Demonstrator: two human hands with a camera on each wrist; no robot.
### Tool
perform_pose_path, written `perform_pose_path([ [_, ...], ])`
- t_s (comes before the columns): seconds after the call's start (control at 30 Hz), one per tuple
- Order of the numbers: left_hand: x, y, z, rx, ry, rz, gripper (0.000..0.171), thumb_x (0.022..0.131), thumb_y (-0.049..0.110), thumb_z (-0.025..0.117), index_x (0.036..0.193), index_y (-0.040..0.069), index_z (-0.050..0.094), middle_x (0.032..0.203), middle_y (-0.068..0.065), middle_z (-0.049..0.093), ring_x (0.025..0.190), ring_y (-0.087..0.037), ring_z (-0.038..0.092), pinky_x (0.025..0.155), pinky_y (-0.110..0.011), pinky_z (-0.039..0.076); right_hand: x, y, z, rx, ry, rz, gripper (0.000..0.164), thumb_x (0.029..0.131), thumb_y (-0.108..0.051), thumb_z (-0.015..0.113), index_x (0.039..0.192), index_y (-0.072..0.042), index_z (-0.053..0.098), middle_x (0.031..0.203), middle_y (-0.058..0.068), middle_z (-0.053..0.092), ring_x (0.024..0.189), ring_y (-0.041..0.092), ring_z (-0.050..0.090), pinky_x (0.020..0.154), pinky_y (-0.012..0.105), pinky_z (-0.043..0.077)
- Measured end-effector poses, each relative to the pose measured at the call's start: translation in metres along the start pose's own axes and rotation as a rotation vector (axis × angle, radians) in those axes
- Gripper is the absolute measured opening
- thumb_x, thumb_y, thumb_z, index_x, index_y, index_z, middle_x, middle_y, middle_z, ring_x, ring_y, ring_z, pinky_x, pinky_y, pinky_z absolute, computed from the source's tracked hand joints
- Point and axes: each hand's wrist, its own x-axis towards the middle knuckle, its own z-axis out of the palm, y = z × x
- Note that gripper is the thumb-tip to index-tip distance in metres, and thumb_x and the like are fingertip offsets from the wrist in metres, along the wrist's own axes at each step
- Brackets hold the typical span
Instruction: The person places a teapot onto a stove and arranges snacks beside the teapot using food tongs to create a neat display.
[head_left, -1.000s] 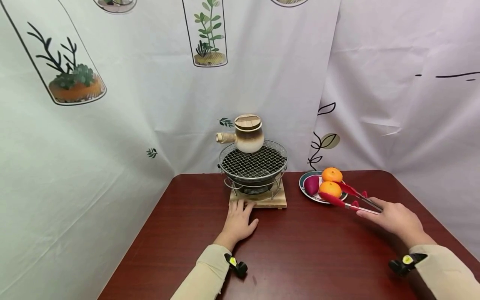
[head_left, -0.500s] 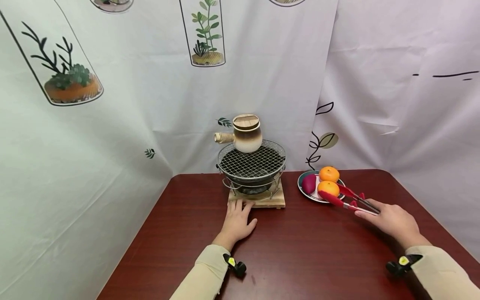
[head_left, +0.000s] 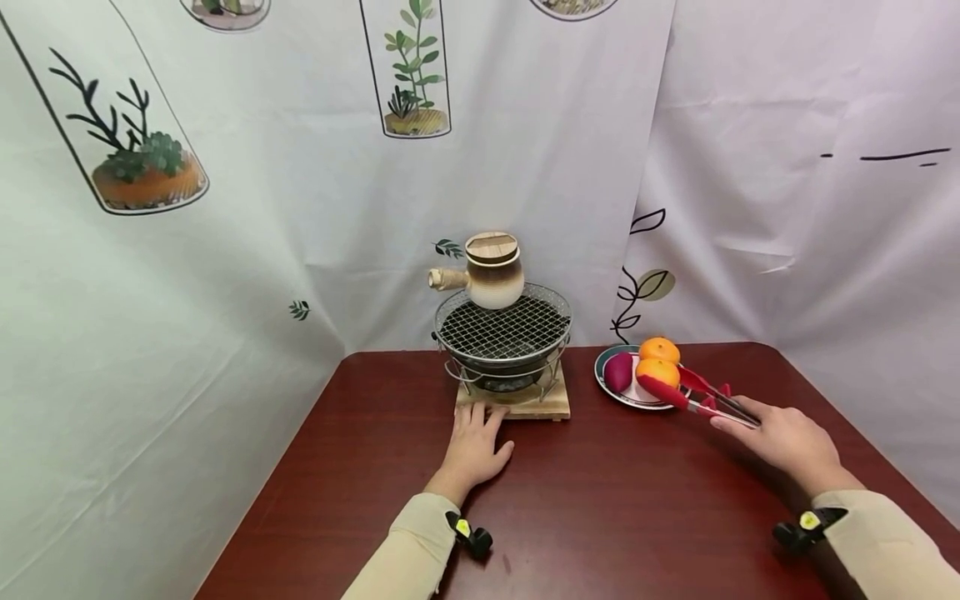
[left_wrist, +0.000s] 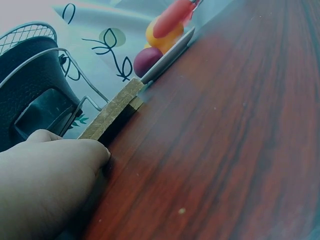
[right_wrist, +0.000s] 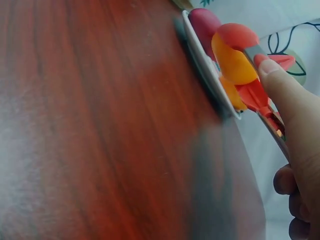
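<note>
My right hand (head_left: 791, 446) grips a pair of tongs (head_left: 663, 392) with red tips and metal arms. The tips straddle the front mandarin orange (head_left: 658, 372), which overlaps the rear orange (head_left: 662, 347) in the head view. A purple oblong piece of produce (head_left: 618, 372) lies left of them on a plate (head_left: 627, 401) with a dark green rim. My left hand (head_left: 472, 454) rests with its fingertips on the front edge of a wooden board (head_left: 542, 408). In the left wrist view, the hand (left_wrist: 50, 185) hides part of that board.
On the board stands a round black grill (head_left: 506, 329) with a wire mesh top. A lidded clay pot (head_left: 495, 283) with a side handle sits toward the back of the mesh. A printed cloth (head_left: 375, 208) hangs behind the dark red table (head_left: 585, 508).
The tongs' tips have drawn in around the front orange, and it has risen slightly relative to the plate. The left hand stays at the board. The head view has shifted a little.
</note>
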Motion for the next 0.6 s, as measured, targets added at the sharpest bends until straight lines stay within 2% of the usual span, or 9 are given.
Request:
perform_pose_path([
  [0.13,-0.002,0.001,-0.001,-0.002,-0.002,-0.002,0.054,0.093,0.040,0.066,0.141,0.019,0.055,0.135,-0.015,0.045,0.126,-0.037,0.039,0.111,-0.057,0.030,0.001,-0.001,-0.005,-0.006,0.009,-0.011,0.086,0.088,-0.075,0.054,0.139,-0.006,0.055,0.099,0.026,0.067,0.082,0.038,0.062,0.052,0.045,0.044],
  [0.37,-0.002,0.001,-0.001,-0.005,0.008,0.000,0.054,0.092,0.040,0.066,0.141,0.019,0.055,0.135,-0.015,0.045,0.127,-0.038,0.039,0.110,-0.058,0.030,0.005,-0.005,-0.015,-0.016,0.018,-0.023,0.088,0.088,-0.075,0.053,0.141,-0.005,0.054,0.103,0.029,0.066,0.084,0.039,0.062,0.051,0.044,0.044],
  [0.6,-0.002,0.001,0.000,-0.001,0.013,0.000,0.054,0.092,0.040,0.067,0.140,0.019,0.056,0.134,-0.015,0.046,0.126,-0.038,0.040,0.110,-0.058,0.031,0.011,-0.012,-0.025,-0.032,0.048,-0.043,0.088,0.088,-0.075,0.053,0.141,-0.005,0.055,0.097,0.027,0.067,0.081,0.038,0.063,0.051,0.043,0.044],
])
